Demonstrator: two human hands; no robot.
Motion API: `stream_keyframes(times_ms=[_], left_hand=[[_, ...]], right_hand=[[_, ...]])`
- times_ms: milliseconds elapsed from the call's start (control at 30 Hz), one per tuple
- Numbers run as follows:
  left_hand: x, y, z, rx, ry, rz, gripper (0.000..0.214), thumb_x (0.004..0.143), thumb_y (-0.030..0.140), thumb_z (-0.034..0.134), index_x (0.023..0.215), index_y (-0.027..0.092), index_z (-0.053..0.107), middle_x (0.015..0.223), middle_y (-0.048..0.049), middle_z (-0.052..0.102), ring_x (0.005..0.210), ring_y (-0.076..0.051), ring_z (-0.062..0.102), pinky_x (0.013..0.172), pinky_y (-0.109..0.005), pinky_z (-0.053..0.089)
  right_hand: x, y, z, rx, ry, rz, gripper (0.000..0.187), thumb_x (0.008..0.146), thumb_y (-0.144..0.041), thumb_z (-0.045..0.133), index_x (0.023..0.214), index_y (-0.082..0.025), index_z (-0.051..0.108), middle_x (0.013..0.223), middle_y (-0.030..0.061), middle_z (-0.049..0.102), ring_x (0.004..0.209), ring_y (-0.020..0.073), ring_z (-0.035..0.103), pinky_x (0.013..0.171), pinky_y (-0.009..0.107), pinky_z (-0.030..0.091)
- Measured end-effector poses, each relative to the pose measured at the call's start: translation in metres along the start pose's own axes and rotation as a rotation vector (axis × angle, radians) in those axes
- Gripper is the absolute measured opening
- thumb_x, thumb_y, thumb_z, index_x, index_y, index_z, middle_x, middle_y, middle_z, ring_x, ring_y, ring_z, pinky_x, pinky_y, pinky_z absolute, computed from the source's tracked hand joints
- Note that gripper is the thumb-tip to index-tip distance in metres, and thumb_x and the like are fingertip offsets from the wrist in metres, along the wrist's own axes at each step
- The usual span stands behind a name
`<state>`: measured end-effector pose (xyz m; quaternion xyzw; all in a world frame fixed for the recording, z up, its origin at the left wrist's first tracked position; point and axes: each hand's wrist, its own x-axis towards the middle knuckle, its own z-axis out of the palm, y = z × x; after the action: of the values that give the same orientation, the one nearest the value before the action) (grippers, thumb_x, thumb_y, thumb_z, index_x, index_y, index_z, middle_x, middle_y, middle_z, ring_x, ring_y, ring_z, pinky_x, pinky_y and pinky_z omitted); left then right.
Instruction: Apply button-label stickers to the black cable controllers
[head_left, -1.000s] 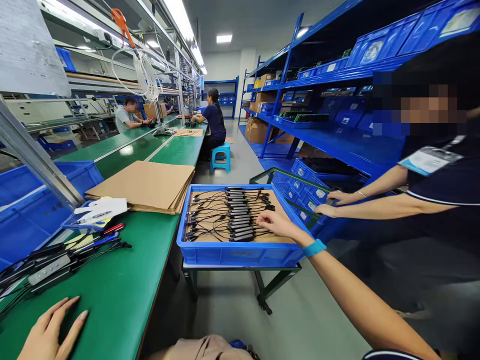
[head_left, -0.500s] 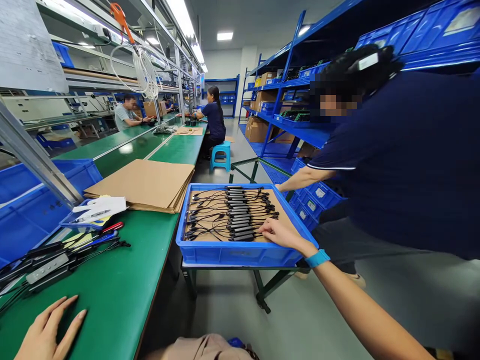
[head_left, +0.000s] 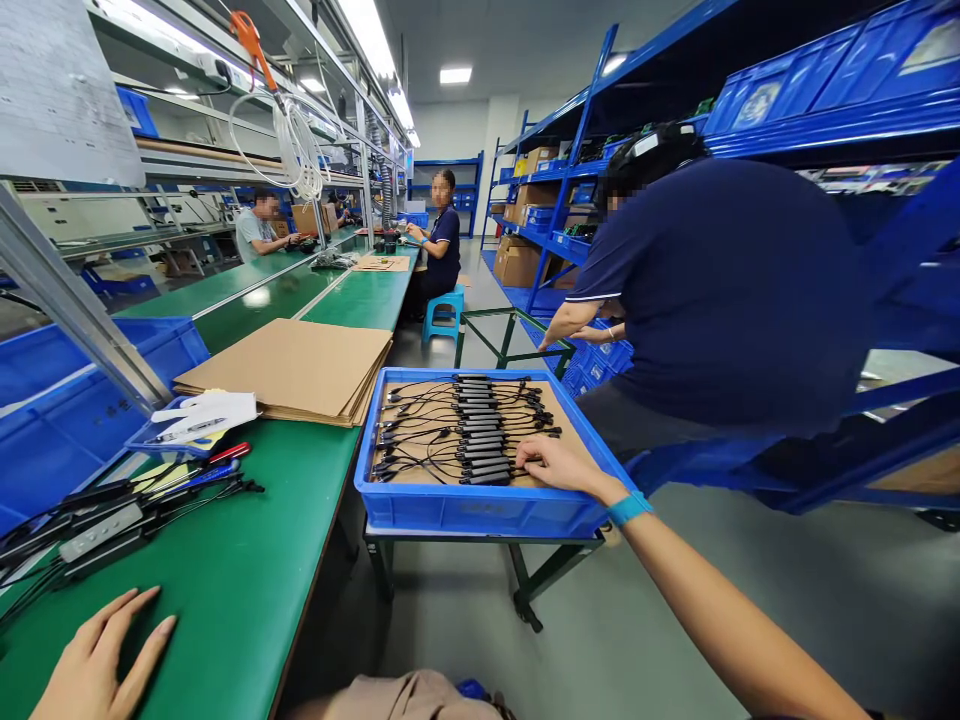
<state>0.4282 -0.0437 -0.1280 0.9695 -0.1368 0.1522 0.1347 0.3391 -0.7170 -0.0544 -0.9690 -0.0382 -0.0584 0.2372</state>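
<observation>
My left hand [head_left: 101,660] lies on the green workbench [head_left: 232,580] at the lower left, fingers spread and holding nothing. My right hand [head_left: 553,464] reaches over the near right side of a blue plastic tray [head_left: 480,510]. Its fingers are bent together at the right ends of the lower cables; what they pinch, if anything, is hidden. Inside the tray, a row of black cables with slim grey-black modules [head_left: 484,440] lies side by side on a cardboard sheet [head_left: 581,440]. Their leads spread to the left and right.
A green-framed stand [head_left: 536,575] carries the tray. Cardboard sheets [head_left: 292,365] are stacked on the bench, near pens [head_left: 217,465] and black cable devices [head_left: 105,535]. A co-worker in dark blue [head_left: 720,300] bends down on the right by blue shelving [head_left: 577,160]. Others sit farther along.
The co-worker on the right has bent lower and moved away from the tray, their hand now farther from it. The seated person in the back has turned this way. My hands stay in place.
</observation>
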Motion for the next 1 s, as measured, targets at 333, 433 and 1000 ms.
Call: stream_keyframes(times_ms=[333,433,1000], left_hand=[[-0.002,0.004,0.0,0.007,0.025,0.055,0.053,0.088,0.06,0.035,0.125,0.025,0.048,0.128,-0.0139,0.051,0.119,-0.038,0.055,0.105,-0.06,0.043],[-0.002,0.005,-0.001,0.009,0.022,0.049,0.051,0.088,0.059,0.036,0.125,0.025,0.048,0.128,-0.0135,0.051,0.119,-0.037,0.055,0.105,-0.06,0.044],[-0.002,0.011,-0.004,-0.015,0.01,0.028,0.059,0.086,0.062,0.037,0.124,0.019,0.051,0.129,-0.0157,0.053,0.124,-0.037,0.052,0.11,-0.057,0.039]], right_hand=[[0.018,0.024,0.021,-0.05,0.092,0.123,0.032,0.081,-0.012,0.044,0.098,-0.014,0.071,0.092,0.0105,0.073,0.081,0.0217,0.065,0.077,0.03,0.049],[0.02,0.027,0.022,-0.082,0.106,0.12,0.03,0.08,-0.01,0.046,0.094,-0.014,0.072,0.094,0.0129,0.071,0.087,0.0239,0.065,0.082,0.033,0.049],[0.048,0.057,0.013,-0.14,0.059,0.142,0.025,0.096,-0.033,0.057,0.113,-0.015,0.061,0.105,0.0059,0.066,0.086,0.0158,0.065,0.077,0.035,0.056]])
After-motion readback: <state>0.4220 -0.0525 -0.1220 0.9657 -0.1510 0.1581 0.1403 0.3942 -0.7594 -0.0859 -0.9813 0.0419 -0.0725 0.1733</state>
